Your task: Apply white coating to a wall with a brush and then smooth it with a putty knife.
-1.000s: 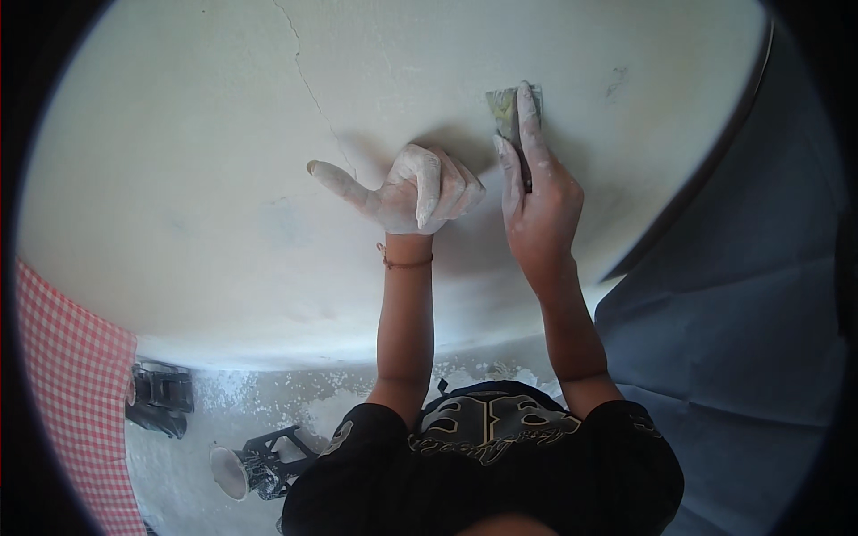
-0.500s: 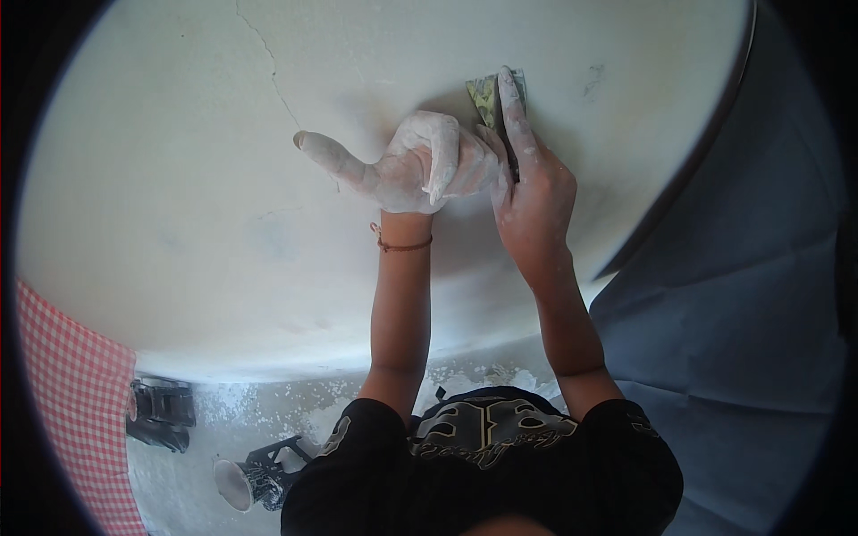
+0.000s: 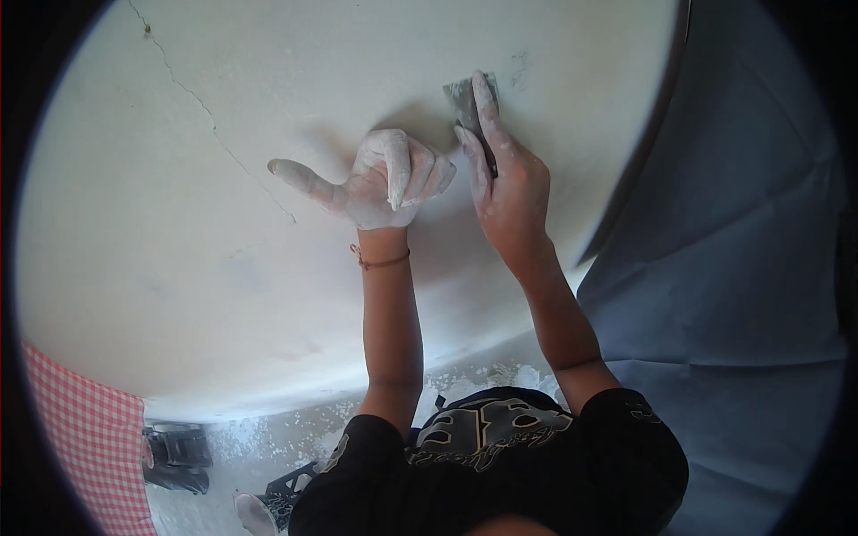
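Observation:
My right hand (image 3: 517, 183) grips a small putty knife (image 3: 464, 96), its index finger stretched along the flat blade. The blade is at the pale wall (image 3: 286, 80), near a dark scuff. To the left is my left hand (image 3: 380, 186), coated in white paste, palm turned toward me. Its thumb points out to the left and the other fingers bend loosely inward, with only paste visible on them. A small gap separates the two hands. A thin brown cord bracelet (image 3: 384, 263) circles my left wrist.
A thin crack (image 3: 213, 128) runs down the wall at the left. Blue-grey cloth (image 3: 715, 295) hangs on the right, beside the wall's dark edge. At lower left are a red-and-white checked cloth (image 3: 89, 438), dark objects (image 3: 177, 457) and a white-rimmed container (image 3: 255, 514) on the spattered floor (image 3: 237, 447).
The putty knife has drawn away from my left hand's fingers, where it was touching or very close. Both hands sit further left in view, and the whole scene has shifted.

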### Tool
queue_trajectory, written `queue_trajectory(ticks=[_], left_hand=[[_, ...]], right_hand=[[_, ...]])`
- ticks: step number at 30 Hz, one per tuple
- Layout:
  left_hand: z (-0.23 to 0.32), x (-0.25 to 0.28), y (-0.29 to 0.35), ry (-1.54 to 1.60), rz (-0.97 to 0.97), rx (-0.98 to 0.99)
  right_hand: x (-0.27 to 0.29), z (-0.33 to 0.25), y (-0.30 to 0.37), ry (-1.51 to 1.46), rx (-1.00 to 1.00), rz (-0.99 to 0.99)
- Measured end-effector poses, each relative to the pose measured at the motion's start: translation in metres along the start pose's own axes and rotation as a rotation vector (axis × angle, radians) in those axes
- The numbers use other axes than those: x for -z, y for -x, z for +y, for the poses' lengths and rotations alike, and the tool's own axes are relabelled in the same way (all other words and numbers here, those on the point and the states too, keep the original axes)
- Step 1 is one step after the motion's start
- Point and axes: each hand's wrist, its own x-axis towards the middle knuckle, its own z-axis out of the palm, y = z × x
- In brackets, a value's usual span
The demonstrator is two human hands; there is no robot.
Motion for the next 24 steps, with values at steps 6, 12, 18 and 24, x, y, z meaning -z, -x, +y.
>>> queue_trajectory(ticks=[6, 12, 18, 24], left_hand=[[-0.014, 0.007, 0.022, 0.069, 0.035, -0.034], [-0.024, 0.000, -0.005, -0.003, -0.002, -0.018], [-0.042, 0.009, 0.032, 0.033, 0.025, 0.012], [-0.049, -0.003, 0.038, -0.038, 0.088, -0.008]], right_hand=[[0.003, 0.009, 0.055, -0.012, -0.092, -0.184], [0.006, 0.001, -0.005, 0.019, -0.027, -0.106], [-0.011, 0.041, 0.079, -0.007, 0.037, -0.057], [0.010, 0.031, 0.040, -0.082, -0.002, -0.155]])
